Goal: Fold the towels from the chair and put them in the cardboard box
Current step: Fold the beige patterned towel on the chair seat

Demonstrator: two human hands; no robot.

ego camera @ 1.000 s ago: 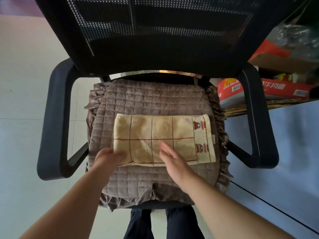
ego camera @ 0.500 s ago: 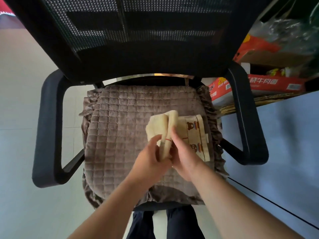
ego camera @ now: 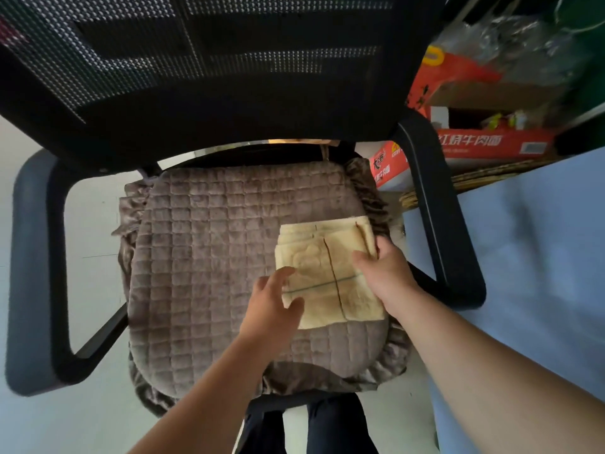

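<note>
A: Item one, the towel (ego camera: 329, 273). Where was it?

B: Folded into a thick square on the cushion (ego camera: 212, 257), toward the seat's right edge, near the right armrest (ego camera: 438, 224). That likely kept it a short reach from the red boxes (ego camera: 484, 145) beyond that armrest, though which box you meant I could not tell.

A: Item two, your left hand (ego camera: 273, 309)?

B: Fingers relaxed and spread, thumb lying on the towel's near-left corner, gripping nothing. It appeared to be pinning the layers flat so the fold would hold.

A: Item three, your right hand (ego camera: 384, 273)?

B: Set at the towel's right edge, thumb on top; whether the fingers curled beneath, I cannot tell. Probably squaring the edges or readying a lift.

A: Status?

B: Fold looked complete; boxing not yet done.
</note>
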